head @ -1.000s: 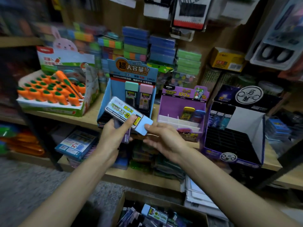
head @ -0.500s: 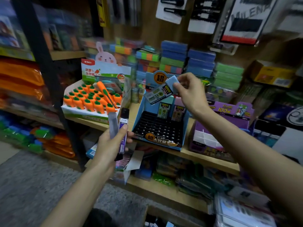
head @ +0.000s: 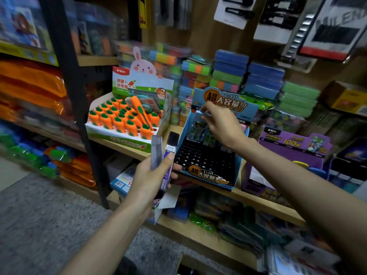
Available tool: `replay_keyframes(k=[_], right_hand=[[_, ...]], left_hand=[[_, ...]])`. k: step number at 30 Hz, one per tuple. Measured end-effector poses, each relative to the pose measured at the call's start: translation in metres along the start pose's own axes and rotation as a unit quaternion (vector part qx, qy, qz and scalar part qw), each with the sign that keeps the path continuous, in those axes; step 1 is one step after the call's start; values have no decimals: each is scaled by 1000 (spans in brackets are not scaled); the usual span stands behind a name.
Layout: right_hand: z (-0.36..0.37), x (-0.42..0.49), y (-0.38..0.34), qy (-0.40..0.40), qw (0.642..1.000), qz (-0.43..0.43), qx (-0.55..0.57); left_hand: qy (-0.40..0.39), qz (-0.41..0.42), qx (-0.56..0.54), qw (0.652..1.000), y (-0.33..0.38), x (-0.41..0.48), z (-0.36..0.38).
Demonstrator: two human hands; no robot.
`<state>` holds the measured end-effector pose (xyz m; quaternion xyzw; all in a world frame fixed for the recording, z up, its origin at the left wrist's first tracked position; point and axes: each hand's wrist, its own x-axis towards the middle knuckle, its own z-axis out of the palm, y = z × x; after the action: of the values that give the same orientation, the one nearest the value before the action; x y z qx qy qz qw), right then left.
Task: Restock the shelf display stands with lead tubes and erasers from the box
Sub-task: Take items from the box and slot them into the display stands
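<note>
Right hand [head: 222, 126] lowered into blue display stand [head: 204, 165], fingers pinching a blurred case [head: 205, 114]; left hand [head: 151, 175] grips two lead tubes [head: 168, 155]. Wooden shelf [head: 258, 197] beneath; carrot tray [head: 123, 120] centre-left.

Dim and warm-toned, brightest around the carrot display box [head: 123, 141]. Smeared by motion nearly everywhere, worst at the left shelves [head: 29, 82], the hanging cards [head: 333, 26] up top and the right hand [head: 224, 126]. Bent by wide-angle distortion toward the edges. Shadowed deep beneath the lower shelf [head: 198, 232].
</note>
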<state>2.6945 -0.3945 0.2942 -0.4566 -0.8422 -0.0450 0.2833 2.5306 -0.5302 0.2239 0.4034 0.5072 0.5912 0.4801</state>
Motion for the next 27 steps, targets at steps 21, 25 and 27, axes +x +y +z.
replay_keyframes(k=[21,25,27], right_hand=[[14,12,8,8,986,-26,-162],[-2,-20,-16,36,995,68,67],[-12,-45,-35,-28,932,170,319]], left_hand=[[-31,25,-3,999,0,1,9],[-45,22,-7,999,2,-2,15],[-57,18,-12,998,2,-5,20]])
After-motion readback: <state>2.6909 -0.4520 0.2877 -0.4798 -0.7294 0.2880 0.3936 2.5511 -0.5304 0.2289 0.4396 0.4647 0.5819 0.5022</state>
